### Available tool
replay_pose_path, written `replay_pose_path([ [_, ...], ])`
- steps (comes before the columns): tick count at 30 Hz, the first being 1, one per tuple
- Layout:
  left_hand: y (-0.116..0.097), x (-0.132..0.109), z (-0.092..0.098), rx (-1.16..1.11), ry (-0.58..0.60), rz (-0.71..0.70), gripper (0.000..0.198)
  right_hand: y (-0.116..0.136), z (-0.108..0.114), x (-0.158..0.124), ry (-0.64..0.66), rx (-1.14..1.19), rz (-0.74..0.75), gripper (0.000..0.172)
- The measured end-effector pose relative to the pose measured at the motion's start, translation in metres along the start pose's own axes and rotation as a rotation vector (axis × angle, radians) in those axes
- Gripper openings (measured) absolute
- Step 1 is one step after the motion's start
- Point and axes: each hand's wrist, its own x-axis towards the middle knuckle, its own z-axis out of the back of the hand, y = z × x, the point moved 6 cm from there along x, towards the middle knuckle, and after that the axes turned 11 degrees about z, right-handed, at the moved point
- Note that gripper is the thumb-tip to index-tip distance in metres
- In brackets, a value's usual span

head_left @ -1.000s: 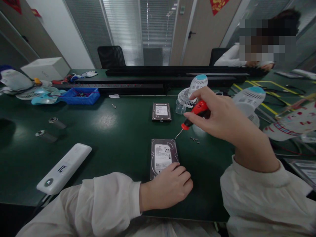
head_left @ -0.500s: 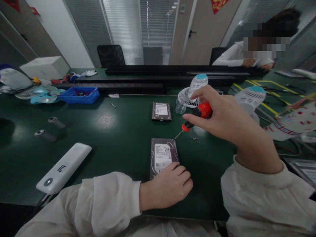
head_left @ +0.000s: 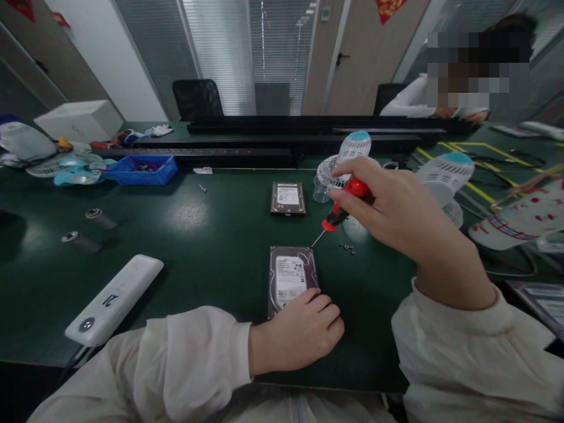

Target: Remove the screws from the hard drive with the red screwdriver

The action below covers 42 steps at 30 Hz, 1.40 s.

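A hard drive (head_left: 291, 277) lies flat on the dark green table (head_left: 207, 247) just in front of me. My left hand (head_left: 302, 332) rests curled on its near right corner and holds it down. My right hand (head_left: 390, 202) is closed round a red-and-black screwdriver (head_left: 341, 210); the thin tip points down at the drive's far right corner. A few loose screws (head_left: 348, 248) lie on the table just right of the tip.
A second hard drive (head_left: 288, 198) lies farther back, beside a clear cup (head_left: 321, 191) and small white fans (head_left: 348, 155). A white device (head_left: 113, 299) sits near left, two metal cylinders (head_left: 90, 229) beyond it, a blue bin (head_left: 143, 170) at back left. Another person sits at far right (head_left: 418, 100).
My right hand has turned the screwdriver in its fingers, the handle shifting slightly left and steeper. The left hand and the drive have stayed put.
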Motion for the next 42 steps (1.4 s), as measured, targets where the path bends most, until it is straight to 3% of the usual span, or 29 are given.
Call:
replay_pose_path([
  [7, 0.000, 0.000, -0.001, 0.017, 0.005, -0.006, 0.020, 0.003, -0.003, 0.000, -0.004, 0.137, 0.127, 0.054],
  [13, 0.000, -0.001, -0.001, 0.001, -0.001, -0.003, 0.021, -0.003, 0.000, -0.001, 0.037, -0.100, -0.033, 0.048],
  [20, 0.000, -0.001, 0.000, 0.009, 0.007, -0.006, 0.021, -0.001, 0.002, -0.002, -0.046, 0.121, 0.155, 0.037],
  [27, 0.000, 0.000, -0.001, 0.005, -0.003, 0.000, 0.023, -0.006, 0.001, 0.000, -0.041, -0.044, -0.004, 0.042],
  [33, 0.000, -0.001, 0.000, -0.005, -0.010, 0.004, 0.022, 0.001, 0.002, 0.000, -0.011, 0.135, 0.159, 0.037],
  [39, 0.000, -0.001, 0.000, -0.003, 0.003, 0.003, 0.024, -0.007, 0.000, 0.000, -0.030, 0.115, 0.061, 0.027],
  [42, 0.000, 0.000, 0.000, -0.003, -0.003, 0.002, 0.022, -0.006, -0.004, 0.001, -0.006, 0.089, 0.101, 0.026],
])
